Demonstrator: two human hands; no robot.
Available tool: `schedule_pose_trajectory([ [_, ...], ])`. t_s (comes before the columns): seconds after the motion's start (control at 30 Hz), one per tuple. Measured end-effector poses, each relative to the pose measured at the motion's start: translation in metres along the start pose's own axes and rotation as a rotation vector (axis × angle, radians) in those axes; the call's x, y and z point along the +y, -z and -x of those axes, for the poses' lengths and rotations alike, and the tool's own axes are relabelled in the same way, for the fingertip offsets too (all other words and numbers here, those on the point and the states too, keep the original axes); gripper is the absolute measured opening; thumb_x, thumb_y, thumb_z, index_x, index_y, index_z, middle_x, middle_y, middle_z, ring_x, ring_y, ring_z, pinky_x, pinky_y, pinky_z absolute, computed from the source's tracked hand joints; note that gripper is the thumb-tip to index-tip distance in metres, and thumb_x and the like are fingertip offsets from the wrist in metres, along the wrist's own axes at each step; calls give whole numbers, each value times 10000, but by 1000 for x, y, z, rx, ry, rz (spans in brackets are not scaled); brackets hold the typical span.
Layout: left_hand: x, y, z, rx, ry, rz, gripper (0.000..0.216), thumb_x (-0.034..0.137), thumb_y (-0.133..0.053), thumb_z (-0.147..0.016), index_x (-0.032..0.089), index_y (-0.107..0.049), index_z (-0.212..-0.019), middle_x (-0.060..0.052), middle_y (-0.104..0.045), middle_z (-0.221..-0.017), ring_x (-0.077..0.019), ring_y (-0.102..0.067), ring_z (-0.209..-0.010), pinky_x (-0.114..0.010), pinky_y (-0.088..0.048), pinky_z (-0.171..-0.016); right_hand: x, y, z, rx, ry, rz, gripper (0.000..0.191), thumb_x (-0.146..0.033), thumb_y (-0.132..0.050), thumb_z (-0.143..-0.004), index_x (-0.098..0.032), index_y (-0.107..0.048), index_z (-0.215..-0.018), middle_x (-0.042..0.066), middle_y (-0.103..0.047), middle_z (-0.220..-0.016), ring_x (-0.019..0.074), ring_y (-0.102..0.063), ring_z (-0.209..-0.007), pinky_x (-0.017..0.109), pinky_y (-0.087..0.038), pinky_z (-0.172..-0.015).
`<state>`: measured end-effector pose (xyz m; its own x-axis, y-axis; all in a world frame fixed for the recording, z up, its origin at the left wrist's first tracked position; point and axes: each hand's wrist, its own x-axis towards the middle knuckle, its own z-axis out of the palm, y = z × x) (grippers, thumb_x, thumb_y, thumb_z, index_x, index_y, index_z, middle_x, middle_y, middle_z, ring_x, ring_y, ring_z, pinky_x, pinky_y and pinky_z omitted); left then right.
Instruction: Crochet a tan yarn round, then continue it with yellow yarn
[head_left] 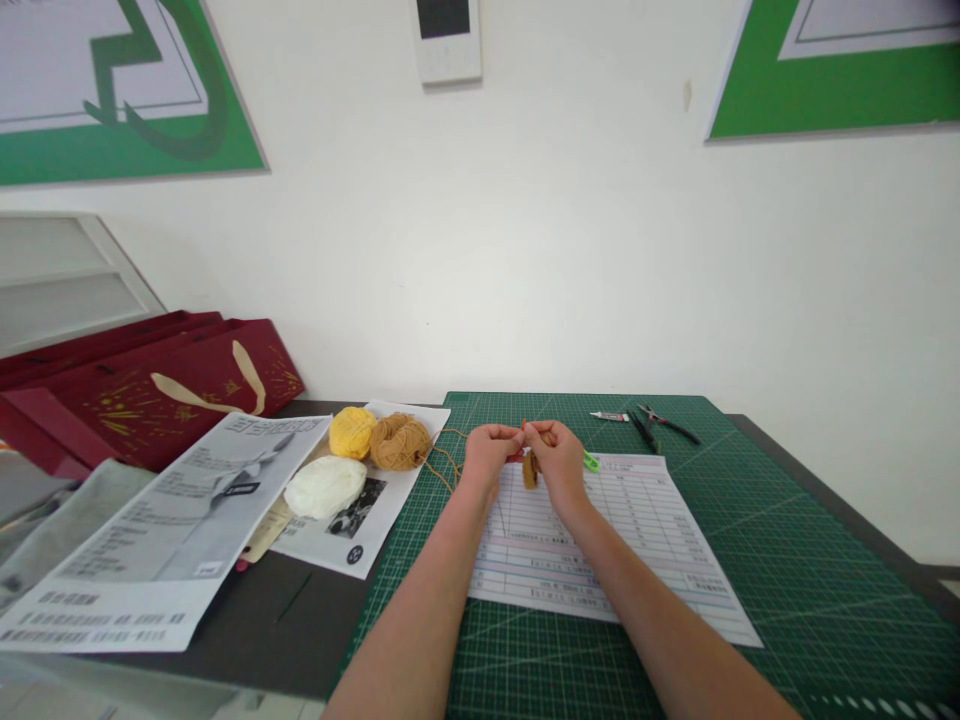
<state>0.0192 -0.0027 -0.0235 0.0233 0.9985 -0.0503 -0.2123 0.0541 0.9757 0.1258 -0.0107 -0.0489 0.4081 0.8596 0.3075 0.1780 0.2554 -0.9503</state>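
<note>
Over a printed sheet, my left hand [489,456] and my right hand [558,462] meet with fingers pinched together. A small brown crochet piece [530,470] hangs just under the fingertips of my right hand. Brown yarn [453,462] runs from the brown yarn ball [400,441] to my left hand, which is closed around it. Something thin and reddish shows between the fingertips; its kind is mostly hidden. A bright green plastic piece [591,461] sticks out beside my right hand.
A green cutting mat [750,520] bears the printed sheet [675,560], pliers [670,424], a dark slim tool [643,432] and a small tube [609,416]. Left lie yellow yarn [352,432], white yarn [325,487], papers [172,530] and dark red gift bags [187,390].
</note>
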Motion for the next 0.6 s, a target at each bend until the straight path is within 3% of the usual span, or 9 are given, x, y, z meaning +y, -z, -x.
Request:
schedule_pose_trajectory([
  [0.6,-1,2,-2,29,-51,-43,212,214,-829,-516,104,-662,-586,-30,-643,-532,-98,-549,-456,-228,-453,-486,-10,3,3,-8,70,61,255,-410,-628,-736,-161,-667,-699,-73,-400,-470,114,-385,-455,246,-328,-498],
])
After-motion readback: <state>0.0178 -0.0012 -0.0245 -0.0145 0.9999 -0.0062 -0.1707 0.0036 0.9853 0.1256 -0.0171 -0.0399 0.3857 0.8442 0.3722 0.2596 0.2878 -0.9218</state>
